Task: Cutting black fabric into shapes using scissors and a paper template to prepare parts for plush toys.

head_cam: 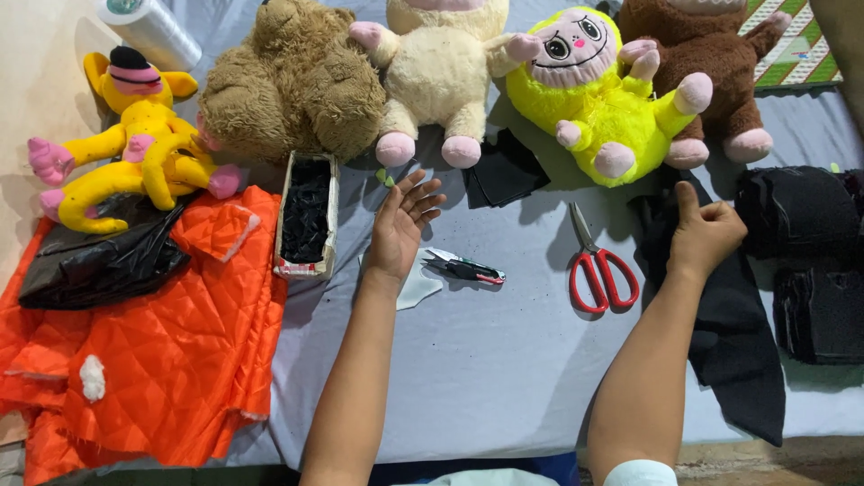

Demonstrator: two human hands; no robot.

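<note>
My left hand (402, 227) lies flat and open on the grey cloth, fingers spread, just left of small black thread snips (465, 268) and over a white cut piece (419, 286). Beside it to the left stands a narrow box of black pieces (306, 216). My right hand (702, 236) is curled, thumb up, pressing on a long strip of black fabric (733, 333). Red-handled scissors (596, 265) lie between my two hands.
Plush toys line the far edge: yellow ones (135, 144), a tan bear (292, 81), a cream one (441, 72), a neon-yellow one (594, 90), a brown one (711, 63). Orange quilted fabric (153, 342) and a black bag (99, 256) lie left. Black fabric stacks (810, 261) sit right.
</note>
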